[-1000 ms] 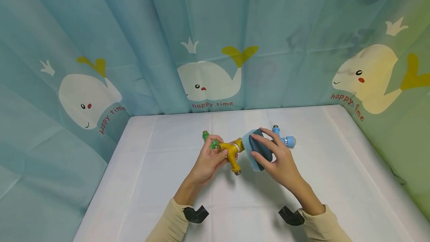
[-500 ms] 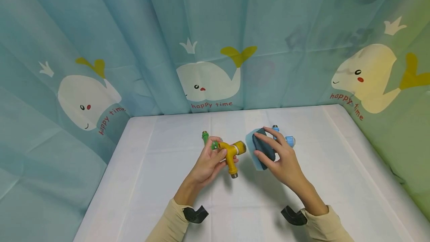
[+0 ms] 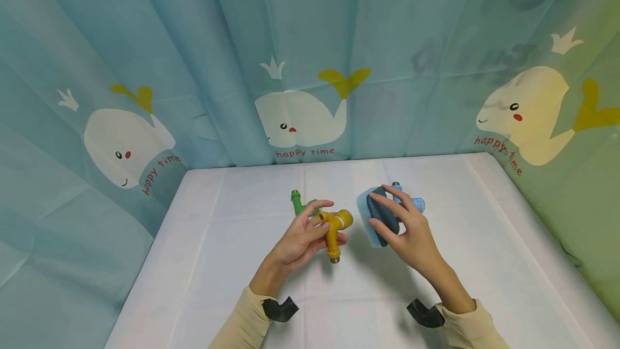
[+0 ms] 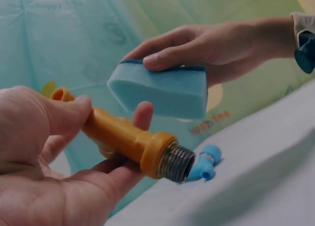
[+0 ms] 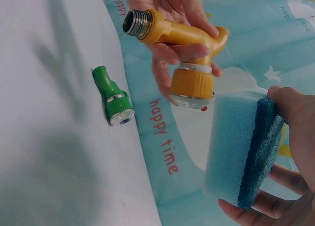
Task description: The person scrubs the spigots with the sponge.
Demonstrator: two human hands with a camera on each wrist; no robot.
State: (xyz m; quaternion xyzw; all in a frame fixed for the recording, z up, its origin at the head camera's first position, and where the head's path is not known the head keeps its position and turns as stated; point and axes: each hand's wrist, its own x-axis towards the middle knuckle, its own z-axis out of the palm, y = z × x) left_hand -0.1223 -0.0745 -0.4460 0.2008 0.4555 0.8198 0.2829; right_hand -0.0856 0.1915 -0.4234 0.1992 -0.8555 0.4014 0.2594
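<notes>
- Clock directions follow the head view, twelve being the tabletop's (image 3: 232, 273) far edge.
- The left hand (image 3: 301, 240) holds the yellow plastic tap (image 3: 332, 237) above the tabletop, near its middle; its thumb and fingers are clamped on the body from opposite sides.
- That grip presumably suits the branching shape: the threaded metal end (image 4: 176, 161) sticks out bare toward six o'clock, and the ribbed knob (image 5: 193, 83) points to between two and three o'clock, uncovered.
- At three o'clock from the tap, the right hand (image 3: 415, 233) holds a two-layer sponge (image 3: 381, 216) in the air, thumb and fingers spread but clamped on it.
- Its fingers bear mainly on the dark scouring layer (image 5: 257, 157), which seems to be why the pale foam layer (image 5: 230, 142) faces the tap; a narrow gap parts sponge and knob in the head view.
- The green tap (image 3: 297, 204) lies on the tabletop at ten o'clock from the yellow one, partly hidden by the left hand.
- The blue tap (image 3: 417, 205) lies at two o'clock from the sponge, partly behind the right hand; both spare taps perhaps sit there to keep out of the hands' way.
</notes>
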